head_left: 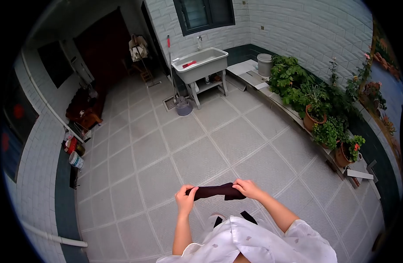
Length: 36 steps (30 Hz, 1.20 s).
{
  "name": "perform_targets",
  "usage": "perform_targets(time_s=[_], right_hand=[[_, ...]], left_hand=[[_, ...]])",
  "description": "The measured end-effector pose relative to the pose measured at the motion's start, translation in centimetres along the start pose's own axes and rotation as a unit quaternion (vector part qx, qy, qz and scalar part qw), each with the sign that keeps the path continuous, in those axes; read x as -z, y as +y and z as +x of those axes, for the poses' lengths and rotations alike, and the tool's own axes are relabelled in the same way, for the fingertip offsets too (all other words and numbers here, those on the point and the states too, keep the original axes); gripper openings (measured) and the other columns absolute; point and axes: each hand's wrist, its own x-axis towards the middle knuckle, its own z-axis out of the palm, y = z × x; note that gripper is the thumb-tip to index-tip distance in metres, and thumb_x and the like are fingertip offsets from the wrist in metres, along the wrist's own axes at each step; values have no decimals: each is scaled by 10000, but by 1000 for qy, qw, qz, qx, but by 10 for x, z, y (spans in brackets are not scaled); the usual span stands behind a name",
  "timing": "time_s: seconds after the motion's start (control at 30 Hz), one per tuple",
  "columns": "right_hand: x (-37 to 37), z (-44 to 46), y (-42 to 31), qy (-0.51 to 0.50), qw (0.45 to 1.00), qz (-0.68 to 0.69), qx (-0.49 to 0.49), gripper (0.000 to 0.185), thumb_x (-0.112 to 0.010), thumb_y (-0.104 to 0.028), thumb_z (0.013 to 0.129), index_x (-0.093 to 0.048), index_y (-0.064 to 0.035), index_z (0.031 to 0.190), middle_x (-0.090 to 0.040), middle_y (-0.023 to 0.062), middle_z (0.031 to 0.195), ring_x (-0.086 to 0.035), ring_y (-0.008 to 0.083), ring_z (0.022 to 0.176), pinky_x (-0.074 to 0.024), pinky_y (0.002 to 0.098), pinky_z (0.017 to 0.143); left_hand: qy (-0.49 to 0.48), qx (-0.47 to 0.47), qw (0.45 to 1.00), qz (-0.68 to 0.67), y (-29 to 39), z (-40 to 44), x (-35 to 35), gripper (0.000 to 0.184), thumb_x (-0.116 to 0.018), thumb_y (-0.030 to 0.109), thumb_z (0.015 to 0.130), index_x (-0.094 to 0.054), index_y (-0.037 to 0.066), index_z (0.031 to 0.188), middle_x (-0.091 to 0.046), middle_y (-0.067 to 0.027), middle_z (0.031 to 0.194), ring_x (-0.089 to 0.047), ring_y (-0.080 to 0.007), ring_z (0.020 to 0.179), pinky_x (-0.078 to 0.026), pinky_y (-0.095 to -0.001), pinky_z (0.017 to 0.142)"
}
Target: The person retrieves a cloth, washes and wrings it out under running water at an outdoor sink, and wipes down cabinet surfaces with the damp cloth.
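A dark maroon, sock-shaped piece of cloth (212, 190) is stretched sideways in front of my body, above the tiled floor. My left hand (185, 197) pinches its left end, thumb on top. At the other end my right hand (246, 188) grips the upper edge, and a short flap of the cloth hangs just below those fingers. Both hands are closed, at about the same height. Below them show a white patterned shirt (254, 239) and part of a shoe.
Grey floor tiles (166, 175) spread ahead. A utility sink (205, 65) stands at the far wall, with a mop bucket (183, 106) beside it. Potted plants (314, 116) line a ledge on the right. A paint bucket (76, 160) and a white pipe (56, 239) are on the left.
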Motion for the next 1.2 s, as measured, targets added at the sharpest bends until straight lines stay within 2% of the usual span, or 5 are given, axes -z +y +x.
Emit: perform_targets(time_s=[0.13, 0.37, 0.73, 0.93, 1.2], right_hand=[[30, 107, 55, -167, 974, -147, 53, 406, -496, -483, 753, -509, -97, 877, -565, 133, 665, -546, 324, 634, -424, 396, 557], [57, 254, 199, -174, 979, -80, -67, 305, -589, -332, 724, -600, -28, 748, -573, 139, 734, -542, 297, 693, -429, 361, 629], [161, 435, 374, 80, 896, 352, -261, 246, -498, -256, 823, -574, -25, 791, -541, 8, 731, -501, 100, 673, -409, 259, 619], [262, 618, 385, 137, 805, 528, -235, 251, -441, -227, 855, -536, 2, 892, -574, 58, 809, -555, 128, 696, -457, 271, 624], [332, 847, 347, -66, 872, 470, -125, 172, -500, -196, 828, -533, -28, 813, -490, -37, 725, -405, 35, 624, -352, 197, 546]], left_hand=[[163, 57, 984, -49, -56, 98, -28, 88, -618, 63, 697, -551, 10, 679, -562, -44, 607, -505, -101, 578, -404, -245, 539], [90, -32, 995, 37, -102, 292, -98, 114, -627, 75, 679, -544, 2, 653, -553, -34, 618, -504, -115, 585, -405, -250, 556], [-37, -9, 997, 73, -173, 554, -272, 128, -542, 95, 789, -450, 6, 788, -532, -60, 596, -486, -116, 524, -381, -254, 481], [-114, 116, 947, -278, -198, 674, -377, 170, -432, 45, 841, -484, 22, 1002, -569, -32, 833, -522, -91, 734, -415, -222, 651], [-114, -100, 986, 74, -158, 830, -484, 642, -712, 135, 599, -422, 72, 1169, -408, -137, 1078, -402, -297, 1016, -348, -380, 847]])
